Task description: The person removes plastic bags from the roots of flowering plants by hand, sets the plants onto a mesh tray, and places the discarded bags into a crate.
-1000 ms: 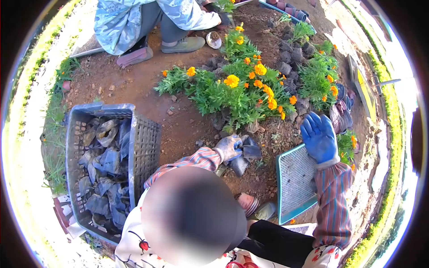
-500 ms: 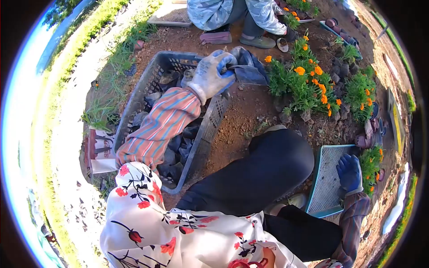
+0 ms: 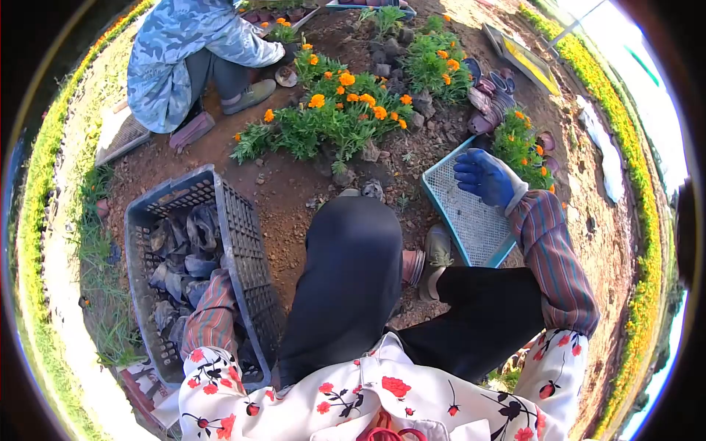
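My left forearm, in a striped sleeve, reaches down into the dark plastic crate (image 3: 246, 246). The hand at its end is hidden, so its fingers cannot be seen. Crumpled black plastic plant bags (image 3: 180, 257) lie heaped in the crate around the sleeve. My right hand (image 3: 485, 178) wears a blue and white glove. Its fingers are stretched out with nothing in them, over the teal-rimmed mesh tray (image 3: 478, 228). Just beyond that hand grow orange marigolds (image 3: 521, 151).
Ahead, marigold plants (image 3: 342, 121) stand on the soil with dark root balls. A co-worker in a camouflage jacket (image 3: 180, 55) crouches at upper left, reaching toward the flowers. Stacked purple-brown pots (image 3: 493, 103) lie beyond the tray. My bent knee (image 3: 353, 242) rises between crate and tray.
My left hand held a dark plastic plant bag above the crate's far edge; now that arm is down inside the crate. My view has turned right. My right hand stays over the tray.
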Demonstrator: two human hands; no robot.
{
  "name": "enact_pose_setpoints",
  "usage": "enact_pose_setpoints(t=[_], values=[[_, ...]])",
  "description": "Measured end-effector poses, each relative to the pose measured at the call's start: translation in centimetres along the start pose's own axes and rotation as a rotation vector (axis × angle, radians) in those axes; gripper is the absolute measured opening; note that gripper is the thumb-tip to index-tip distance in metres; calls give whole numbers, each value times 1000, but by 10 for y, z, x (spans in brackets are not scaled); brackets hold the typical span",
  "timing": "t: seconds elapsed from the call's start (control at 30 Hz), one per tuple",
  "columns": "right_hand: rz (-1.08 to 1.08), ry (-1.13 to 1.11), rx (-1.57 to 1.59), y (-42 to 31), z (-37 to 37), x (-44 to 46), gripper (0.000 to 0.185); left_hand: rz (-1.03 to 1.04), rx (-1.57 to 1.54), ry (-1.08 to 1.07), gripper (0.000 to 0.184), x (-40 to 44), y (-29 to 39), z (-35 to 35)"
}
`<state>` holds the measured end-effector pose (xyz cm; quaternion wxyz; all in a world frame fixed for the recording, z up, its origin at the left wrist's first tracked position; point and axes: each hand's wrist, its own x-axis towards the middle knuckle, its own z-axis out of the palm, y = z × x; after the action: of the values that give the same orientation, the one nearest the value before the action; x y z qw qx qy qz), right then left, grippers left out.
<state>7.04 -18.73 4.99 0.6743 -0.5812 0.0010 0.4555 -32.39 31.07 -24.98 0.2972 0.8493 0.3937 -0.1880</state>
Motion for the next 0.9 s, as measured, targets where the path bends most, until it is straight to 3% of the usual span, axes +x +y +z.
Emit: enact_pose_setpoints(t=[0.13, 0.27, 0.3, 0.33, 0.37, 0.4, 0.43, 0.47, 0.5, 0.53, 0.57, 0.63, 0.7, 0.77, 0.83, 0.9], values=[[-77, 80, 24, -8, -21, -8, 34, 65, -283, -85, 36, 4, -22, -21], [-133, 253, -24, 5, -72, -19, 29, 71, -1088, -442, 40, 30, -61, -42], [-161, 319, -64, 10, -85, -23, 26, 325, -458, -266, 37, 55, -101, -51], [-169, 381, -101, 23, -105, -22, 29, 214, -692, -215, 45, -40, 2, -88], [-175, 475, -129, 38, -120, -24, 33, 283, -285, -64, 63, -64, 35, -112], [-175, 520, -50, 55, -131, -31, 25, 319, -522, -81, 69, -67, 32, -116], [-143, 578, 0, 78, -146, -32, 27, 355, -325, 43, 71, -65, 19, -127], [-136, 566, 80, 106, -161, -39, 26, 265, -137, 49, 76, -106, 75, -144], [-81, 551, 172, 135, -174, -46, 26, 241, 330, 235, 81, -125, 92, -151], [-9, 589, 328, 157, -171, -53, 12, 147, 497, 271, 86, -147, 120, -155], [83, 496, 457, 198, -201, -48, 12, 28, 665, 280, 87, -158, 136, -158], [-7, 329, 701, 261, -230, -60, 14, -140, 642, 176, 84, -145, 128, -168], [53, 787, 632, 251, -202, -78, 17, -152, 630, 110, 79, -134, 117, -179], [-15, 833, 606, 275, -229, -80, 17, -166, 611, 43, 75, -129, 126, -189], [-86, 883, 570, 279, -251, -79, 27, -68, 721, 425, 70, -131, 151, -208], [9, 1183, -70, 241, -252, -83, 60, 69, 641, 666, 63, -128, 190, -224]])
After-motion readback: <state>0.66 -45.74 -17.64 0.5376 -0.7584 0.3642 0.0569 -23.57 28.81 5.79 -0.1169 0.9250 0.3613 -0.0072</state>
